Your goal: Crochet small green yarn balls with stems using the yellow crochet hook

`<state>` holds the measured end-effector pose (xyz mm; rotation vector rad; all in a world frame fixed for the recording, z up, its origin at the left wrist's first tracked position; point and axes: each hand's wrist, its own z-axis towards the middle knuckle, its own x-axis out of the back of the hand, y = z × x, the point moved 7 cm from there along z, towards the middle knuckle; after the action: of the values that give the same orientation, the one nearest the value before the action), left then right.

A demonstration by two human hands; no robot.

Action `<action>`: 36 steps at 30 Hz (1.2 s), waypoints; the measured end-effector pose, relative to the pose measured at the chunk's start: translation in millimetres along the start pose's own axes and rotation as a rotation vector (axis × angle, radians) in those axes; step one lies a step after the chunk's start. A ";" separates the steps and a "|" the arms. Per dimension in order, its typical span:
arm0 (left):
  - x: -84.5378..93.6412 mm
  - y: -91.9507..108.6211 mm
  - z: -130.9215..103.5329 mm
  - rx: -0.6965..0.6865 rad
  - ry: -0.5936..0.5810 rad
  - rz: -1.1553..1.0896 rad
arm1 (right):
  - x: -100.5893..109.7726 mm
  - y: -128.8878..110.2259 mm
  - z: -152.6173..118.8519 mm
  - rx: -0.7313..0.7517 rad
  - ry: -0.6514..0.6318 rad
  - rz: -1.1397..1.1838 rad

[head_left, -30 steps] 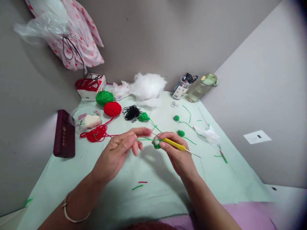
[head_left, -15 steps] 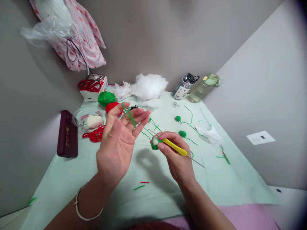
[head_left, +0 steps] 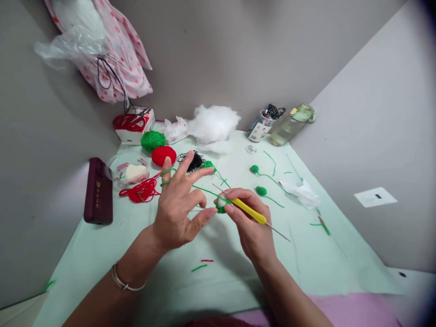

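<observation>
Green yarn (head_left: 207,190) is looped round the little finger of my left hand (head_left: 177,209) and runs across to a small green crocheted piece (head_left: 221,208) with white stuffing showing in its opening. The fingers of my left hand are spread, its thumb tip close to the left side of that piece. My right hand (head_left: 254,227) pinches the piece between thumb and fingers and also holds a crochet hook by its yellow handle (head_left: 250,211), the thin metal tip pointing up and left.
Behind my hands are a red yarn ball (head_left: 164,156), a green yarn ball (head_left: 153,141), black yarn (head_left: 192,161) and white stuffing (head_left: 214,125). A dark red phone-like object (head_left: 98,193) stands left. Small green pieces (head_left: 261,190) and a bottle (head_left: 291,125) are right.
My left hand has turned from palm-up to back-up, and its thumb has come close to the crocheted piece. My right hand keeps its hold on the piece and hook.
</observation>
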<state>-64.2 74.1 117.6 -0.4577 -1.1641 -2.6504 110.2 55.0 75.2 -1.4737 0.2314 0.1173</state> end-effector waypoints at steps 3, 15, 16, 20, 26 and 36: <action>-9.9 -11.2 -7.6 -0.073 -0.083 0.183 | 3.5 3.5 0.2 -0.029 0.023 0.006; -25.3 -6.4 -24.6 0.101 0.003 0.080 | 7.6 21.5 -0.9 -0.109 0.079 -0.032; -25.9 -8.2 -24.7 0.157 0.005 0.038 | 8.1 22.0 -0.9 -0.107 0.083 -0.034; -22.5 -26.3 -20.9 0.473 -0.078 -0.291 | 13.7 19.9 2.0 -0.082 0.100 -0.027; 12.2 -61.2 -16.3 0.705 -0.368 -0.332 | 29.1 -2.0 11.0 0.006 0.094 0.005; -34.7 -34.8 -9.0 0.598 -0.185 -0.544 | 5.7 -26.5 0.1 0.205 -0.170 -0.045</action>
<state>-44.5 92.9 75.7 -0.3028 -2.3135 -2.4805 121.5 52.1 99.7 -1.2568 0.0694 0.1761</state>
